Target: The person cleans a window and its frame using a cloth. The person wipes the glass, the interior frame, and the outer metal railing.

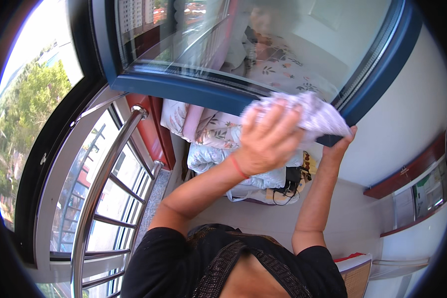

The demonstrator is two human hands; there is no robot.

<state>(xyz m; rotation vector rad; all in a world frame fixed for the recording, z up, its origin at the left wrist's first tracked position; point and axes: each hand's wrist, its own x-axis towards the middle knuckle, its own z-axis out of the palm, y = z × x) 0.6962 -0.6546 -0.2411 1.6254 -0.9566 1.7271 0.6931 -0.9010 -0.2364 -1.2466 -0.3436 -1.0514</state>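
An open window sash [193, 92] with a blue frame stands before me, its glass pane [305, 48] reflecting a person and the room. My left hand [272, 138], with a thin red band at the wrist, holds a crumpled pale lilac cloth [313, 111] against the lower frame near the sash's free corner. Hand and cloth look blurred. At that same corner my right hand [337, 143] grips the frame from below, its thumb along the edge. The cloth hides part of the corner.
Stainless steel railing [108, 175] runs along the window opening at the left. Folded bedding [216, 156] and dark cords [292, 186] lie below the sash. A white wall [395, 123] stands to the right, with a dark red wood ledge [409, 167].
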